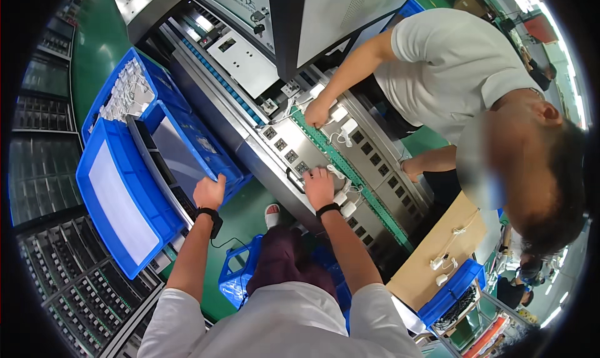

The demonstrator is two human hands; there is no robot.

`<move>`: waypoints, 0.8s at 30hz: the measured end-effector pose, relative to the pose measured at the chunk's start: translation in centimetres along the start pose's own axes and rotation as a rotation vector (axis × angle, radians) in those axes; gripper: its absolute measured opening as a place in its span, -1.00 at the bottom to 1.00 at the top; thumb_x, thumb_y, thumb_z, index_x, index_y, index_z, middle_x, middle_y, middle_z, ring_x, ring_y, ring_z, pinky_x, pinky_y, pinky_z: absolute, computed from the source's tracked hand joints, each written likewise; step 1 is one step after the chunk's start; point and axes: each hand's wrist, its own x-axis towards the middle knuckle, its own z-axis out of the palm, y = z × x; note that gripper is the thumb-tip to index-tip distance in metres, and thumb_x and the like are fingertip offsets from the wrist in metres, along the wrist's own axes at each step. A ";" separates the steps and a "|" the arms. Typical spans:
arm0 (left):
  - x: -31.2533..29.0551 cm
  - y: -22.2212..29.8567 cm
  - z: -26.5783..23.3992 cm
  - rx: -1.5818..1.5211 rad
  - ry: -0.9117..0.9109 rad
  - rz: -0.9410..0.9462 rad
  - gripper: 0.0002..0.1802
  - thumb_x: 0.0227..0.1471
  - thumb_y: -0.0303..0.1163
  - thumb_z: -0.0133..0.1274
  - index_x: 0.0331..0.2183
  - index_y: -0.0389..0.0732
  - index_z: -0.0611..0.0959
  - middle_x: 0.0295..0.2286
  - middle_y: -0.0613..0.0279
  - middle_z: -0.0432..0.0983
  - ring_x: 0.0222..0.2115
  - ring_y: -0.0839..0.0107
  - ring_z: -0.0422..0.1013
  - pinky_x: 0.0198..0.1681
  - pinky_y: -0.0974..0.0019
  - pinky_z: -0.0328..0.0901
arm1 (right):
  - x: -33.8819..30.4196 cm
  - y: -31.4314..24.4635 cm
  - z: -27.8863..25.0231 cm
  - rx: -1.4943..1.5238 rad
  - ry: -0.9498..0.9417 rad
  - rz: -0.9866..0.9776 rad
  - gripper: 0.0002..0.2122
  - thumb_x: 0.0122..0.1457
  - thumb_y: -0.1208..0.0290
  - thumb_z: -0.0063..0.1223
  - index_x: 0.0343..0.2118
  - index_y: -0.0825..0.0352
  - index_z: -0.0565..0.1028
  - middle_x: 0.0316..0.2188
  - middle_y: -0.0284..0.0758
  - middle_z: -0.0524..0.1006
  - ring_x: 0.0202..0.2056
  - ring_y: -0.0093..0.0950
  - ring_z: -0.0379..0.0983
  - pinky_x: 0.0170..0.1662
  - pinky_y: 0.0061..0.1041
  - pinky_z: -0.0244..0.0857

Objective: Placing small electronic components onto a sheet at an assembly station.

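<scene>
My left hand [209,193] is closed round the near corner of an open blue bin [199,150] on the left. On the metal panel [275,147] with square sockets, my right hand [319,187] lies with its fingers apart, just beside a socket [302,167]. Close to its fingertips are a small white plug with a cable [335,171] and a dark handle-like piece [292,175]. Several white power adapters [347,208] sit right of that hand, along a green perforated strip [369,198]. What lies under my right palm is hidden.
Opposite me a co-worker's hand [317,112] reaches to the green strip. Another blue bin [130,83] holds many white cabled adapters; a white-lined blue bin [119,195] stands nearer. A monitor [350,14] overhangs the line. A brown board [459,227] carries more adapters. A blue stool [234,273] stands by my legs.
</scene>
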 end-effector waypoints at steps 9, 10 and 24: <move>-0.1 0.0 0.1 -0.009 0.006 0.015 -0.34 0.01 0.12 -0.07 -0.40 -0.37 0.70 -0.39 -0.28 0.58 -0.29 -0.18 0.52 -0.15 -0.05 0.39 | 0.9 1.2 1.6 0.300 -0.117 0.303 -0.90 0.14 0.36 0.02 -0.36 0.25 0.42 -0.45 -0.16 0.51 -0.33 -0.10 0.47 -0.33 -0.06 0.32; 0.0 -0.2 0.1 -0.006 0.014 0.015 -0.34 0.01 0.12 -0.07 -0.40 -0.37 0.70 -0.39 -0.28 0.58 -0.29 -0.18 0.52 -0.15 -0.05 0.39 | 1.6 1.8 0.7 0.439 -0.184 0.458 -0.88 0.16 0.35 0.02 -0.35 0.27 0.41 -0.44 -0.11 0.54 -0.35 -0.04 0.49 -0.35 -0.01 0.33; 0.1 -0.3 0.1 -0.019 0.021 0.013 -0.37 0.00 0.10 -0.04 -0.39 -0.37 0.70 -0.41 -0.28 0.58 -0.30 -0.18 0.52 -0.16 -0.04 0.40 | -3.2 10.6 0.3 0.143 -0.268 0.730 -0.77 0.13 0.36 0.09 -0.28 0.42 0.39 -0.42 0.02 0.58 -0.34 0.06 0.53 -0.29 -0.03 0.45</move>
